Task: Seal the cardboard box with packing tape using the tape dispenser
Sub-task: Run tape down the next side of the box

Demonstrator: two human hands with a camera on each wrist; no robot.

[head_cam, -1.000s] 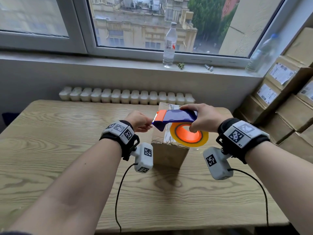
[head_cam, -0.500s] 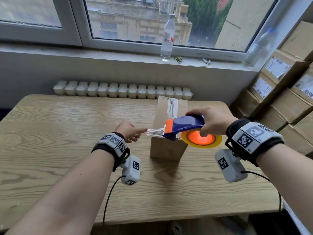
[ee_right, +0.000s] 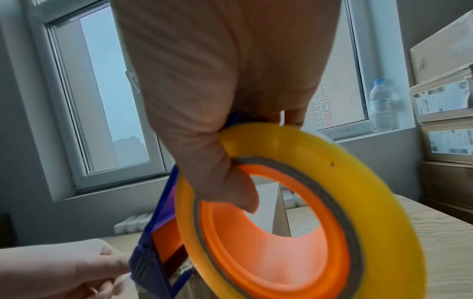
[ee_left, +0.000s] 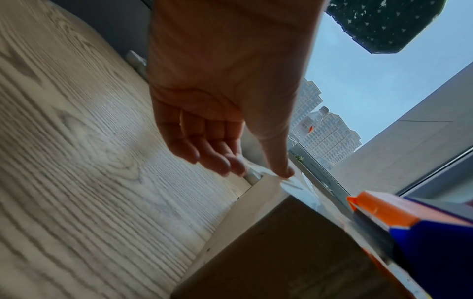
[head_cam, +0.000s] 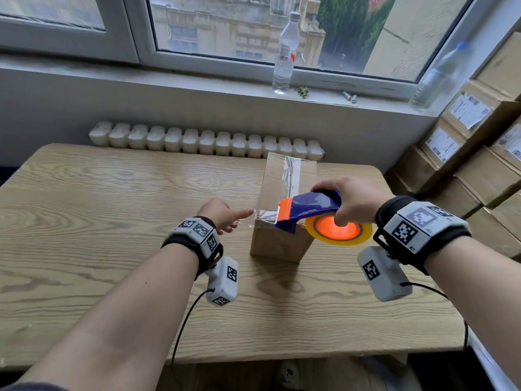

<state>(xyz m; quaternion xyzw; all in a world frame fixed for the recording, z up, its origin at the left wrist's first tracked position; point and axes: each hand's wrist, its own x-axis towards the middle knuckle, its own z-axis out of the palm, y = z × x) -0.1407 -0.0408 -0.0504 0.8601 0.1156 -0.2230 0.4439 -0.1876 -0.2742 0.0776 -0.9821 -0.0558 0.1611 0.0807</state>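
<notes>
A tall brown cardboard box (head_cam: 282, 244) stands on the wooden table (head_cam: 112, 221), with a strip of clear tape (head_cam: 291, 173) along its top seam. My right hand (head_cam: 355, 201) grips a blue and orange tape dispenser (head_cam: 310, 207) holding a yellow roll (head_cam: 338, 241), just above the box's near top edge. A short stretch of clear tape (head_cam: 266, 217) runs from the blade to the box's near left corner. My left hand (head_cam: 225, 214) reaches that corner. In the left wrist view its thumb (ee_left: 284, 168) presses the tape on the box edge (ee_left: 266, 182), the other fingers loose.
Stacked cardboard boxes (head_cam: 479, 153) with labels fill the right side. A water bottle (head_cam: 284, 52) and a second bottle (head_cam: 439, 77) stand on the windowsill. A white radiator (head_cam: 205, 142) runs behind the table. Camera cables hang from both wrists.
My left hand drew the tape end out leftward from the blade, then brought it down onto the box's near corner. My right hand lowered the dispenser toward the near top edge.
</notes>
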